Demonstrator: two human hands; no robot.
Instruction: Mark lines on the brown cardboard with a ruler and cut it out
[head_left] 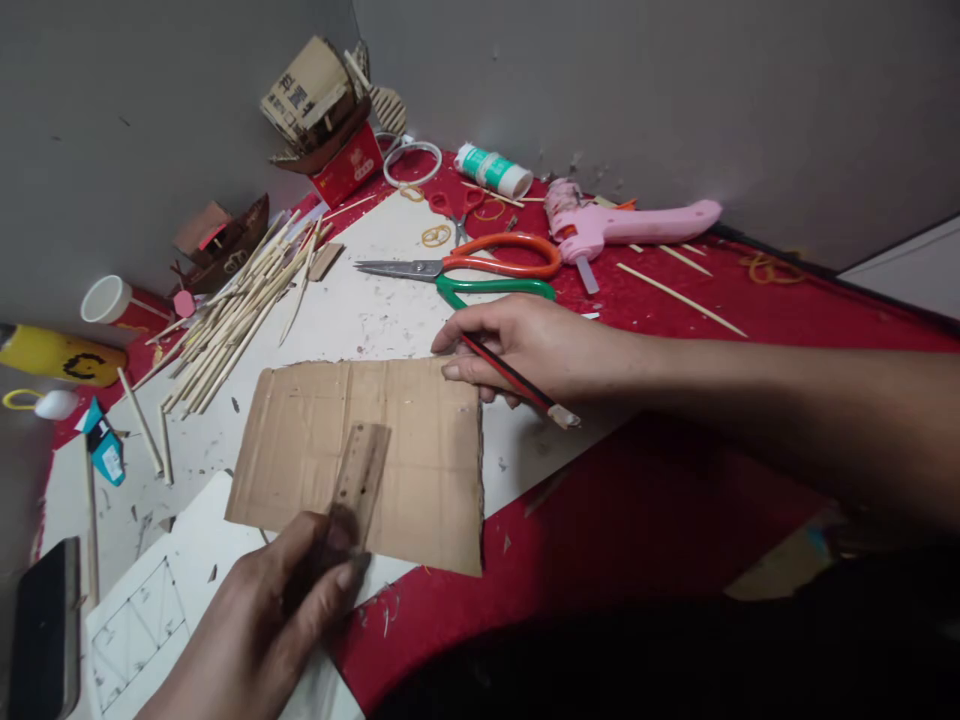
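Note:
A rectangular piece of brown cardboard [300,430] lies over white paper at the middle of the table. My left hand [262,600] is closed on a see-through ruler [367,455], whose far end reaches over the cardboard's lower part. At the cardboard's upper right corner, my right hand [525,350] is closed around a red and black pencil [514,378]. The pencil's pale, worn end points down to the right; its other end is hidden by my fingers. Thumb and fingers of that hand are at the cardboard's edge; whether they pinch it I cannot tell.
Beyond my right hand lie orange-and-green-handled scissors [499,260] and a pink glue gun [637,222]. Several wooden sticks [240,320] are heaped at left. A phone [45,625] and a paper with a drawing [142,630] lie near left. Model boats [322,110] stand at the back.

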